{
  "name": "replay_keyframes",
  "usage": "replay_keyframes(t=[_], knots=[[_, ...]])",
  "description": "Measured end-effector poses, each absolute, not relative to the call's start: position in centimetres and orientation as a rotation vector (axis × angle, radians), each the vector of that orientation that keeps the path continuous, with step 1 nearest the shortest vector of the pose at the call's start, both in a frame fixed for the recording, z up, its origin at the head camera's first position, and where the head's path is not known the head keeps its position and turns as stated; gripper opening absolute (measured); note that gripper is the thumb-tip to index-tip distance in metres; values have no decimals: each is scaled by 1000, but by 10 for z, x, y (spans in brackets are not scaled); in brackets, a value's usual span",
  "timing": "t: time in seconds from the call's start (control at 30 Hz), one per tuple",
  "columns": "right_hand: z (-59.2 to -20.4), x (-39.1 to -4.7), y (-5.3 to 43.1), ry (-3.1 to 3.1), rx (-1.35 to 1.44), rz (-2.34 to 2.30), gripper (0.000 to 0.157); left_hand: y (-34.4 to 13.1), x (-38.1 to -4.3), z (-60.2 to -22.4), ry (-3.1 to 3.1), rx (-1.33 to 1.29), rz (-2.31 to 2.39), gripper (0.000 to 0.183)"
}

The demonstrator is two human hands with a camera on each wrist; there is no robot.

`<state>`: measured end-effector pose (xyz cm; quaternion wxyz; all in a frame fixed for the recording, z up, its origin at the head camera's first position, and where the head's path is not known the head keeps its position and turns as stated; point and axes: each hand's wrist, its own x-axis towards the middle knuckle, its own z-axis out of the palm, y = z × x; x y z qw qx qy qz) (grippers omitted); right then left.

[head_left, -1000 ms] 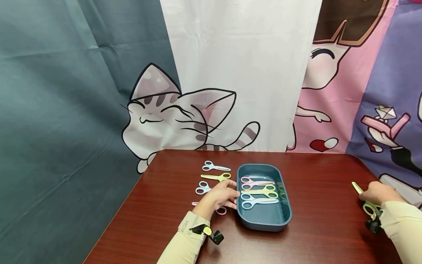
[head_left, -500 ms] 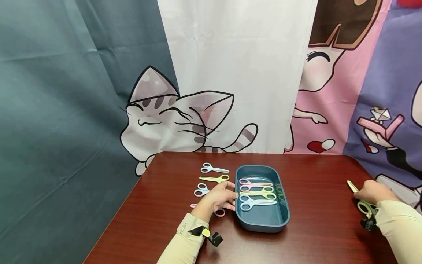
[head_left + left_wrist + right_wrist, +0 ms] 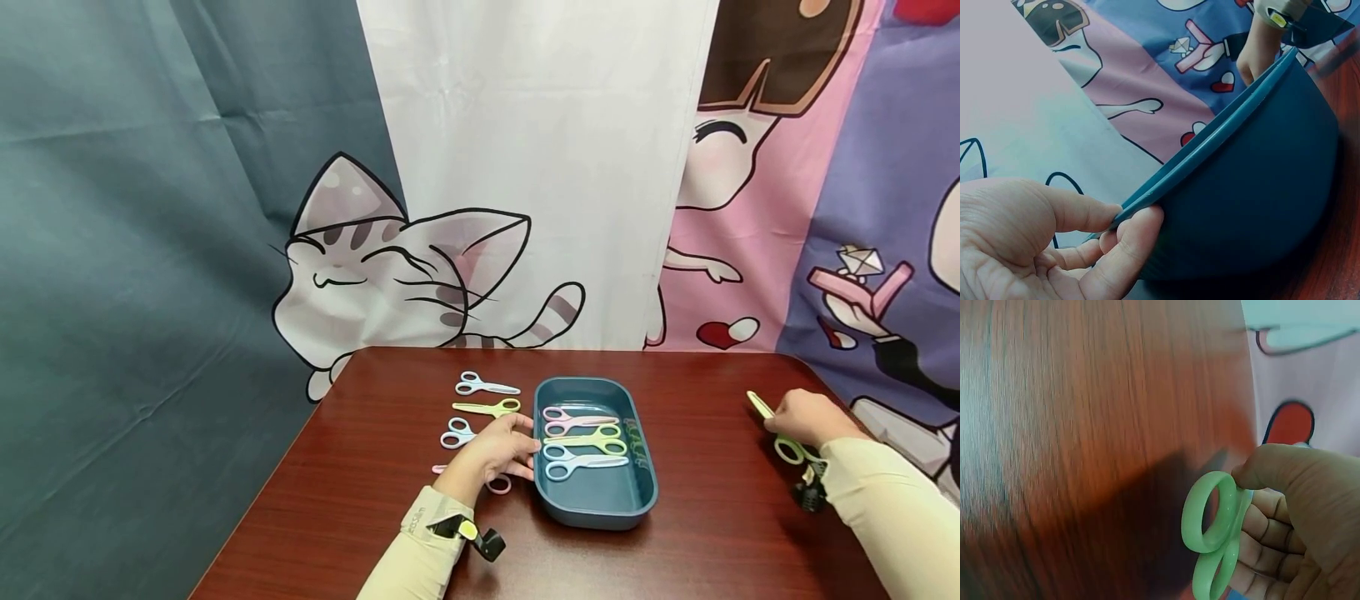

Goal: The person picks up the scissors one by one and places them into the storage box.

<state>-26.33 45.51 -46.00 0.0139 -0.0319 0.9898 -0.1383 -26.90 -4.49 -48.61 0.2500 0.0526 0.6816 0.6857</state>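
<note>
At the table's right side in the head view, my right hand [image 3: 813,417] holds a pair of light green scissors [image 3: 760,406] by the middle. The blades point to the far left, and the finger loops [image 3: 1194,519] stick out below the hand in the right wrist view. My left hand [image 3: 498,450] pinches the left rim of a dark blue plastic bin [image 3: 596,518], thumb and fingers on either side of the edge [image 3: 1210,140]. Inside the bin lie pink scissors [image 3: 588,421], yellow-green scissors [image 3: 573,440] and light blue scissors [image 3: 600,460], side by side.
Left of the bin, light blue scissors [image 3: 492,387] and yellow-green scissors [image 3: 480,409] lie on the brown wooden table [image 3: 330,500]. Another light blue pair [image 3: 467,436] and a pink pair [image 3: 497,490] are partly behind the left hand. A printed cloth [image 3: 585,167] hangs along the back edge.
My right hand has moved left across the table's right side, carrying the green scissors. The left hand keeps its hold on the bin's rim. The head view has shifted slightly.
</note>
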Motion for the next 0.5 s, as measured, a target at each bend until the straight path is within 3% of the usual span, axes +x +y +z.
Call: replay_keyframes(t=[0.2, 0.5], knots=[[-452, -274, 428, 3084, -168, -463, 14, -45, -268, -485, 1852, 150, 1872, 43], [-445, -279, 380, 3098, -312, -530, 13, -45, -269, -486, 1857, 154, 1868, 43]])
